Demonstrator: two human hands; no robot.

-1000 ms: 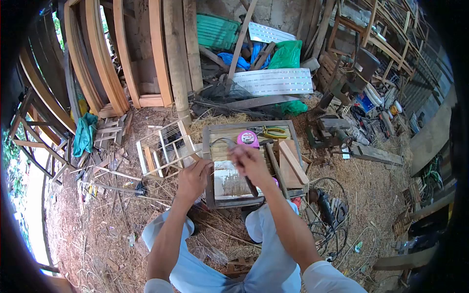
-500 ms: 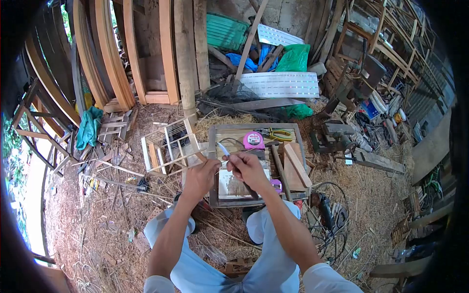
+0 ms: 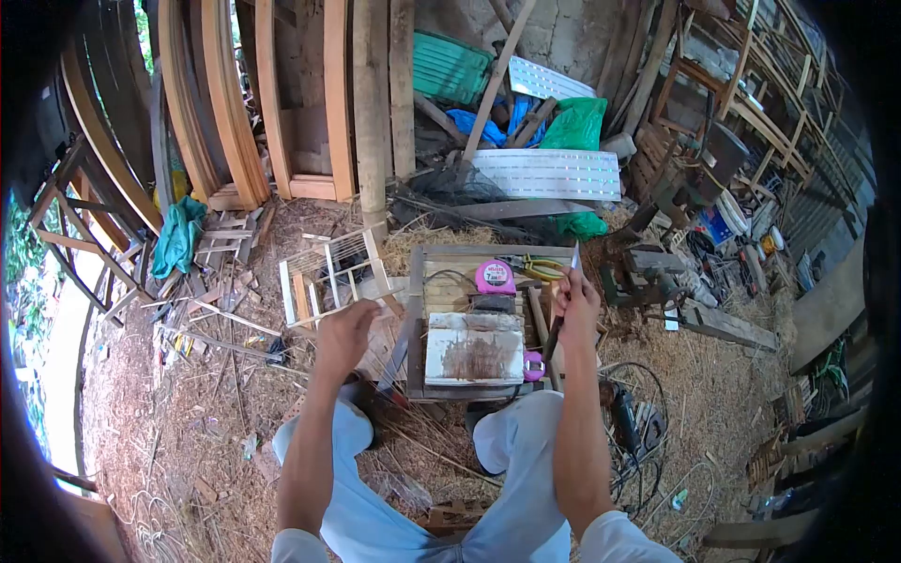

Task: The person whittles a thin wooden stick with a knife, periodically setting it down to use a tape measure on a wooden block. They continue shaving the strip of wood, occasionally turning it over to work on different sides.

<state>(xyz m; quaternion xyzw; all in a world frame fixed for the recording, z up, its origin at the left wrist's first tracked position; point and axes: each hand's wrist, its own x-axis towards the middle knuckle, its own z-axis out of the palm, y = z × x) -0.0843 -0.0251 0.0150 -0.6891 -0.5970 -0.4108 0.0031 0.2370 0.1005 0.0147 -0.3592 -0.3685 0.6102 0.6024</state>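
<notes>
When inspected, found right hand point(image 3: 579, 305) closed around an upward-pointing knife point(image 3: 575, 257) at right side of worktable point(image 3: 450, 291). Noted left hand point(image 3: 343, 338) partly curled into a pinch near slatted wooden frame point(image 3: 331, 269); cannot tell whether holding anything. Recorded brown-stained white block point(image 3: 476, 352) on worktable.

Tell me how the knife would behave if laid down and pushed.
The knife is probably stiff: its blade juts from the right hand without drooping. Its long, narrow shape suggests it would swivel or slide rather than roll far. Being slim, it is likely fairly light.
</notes>
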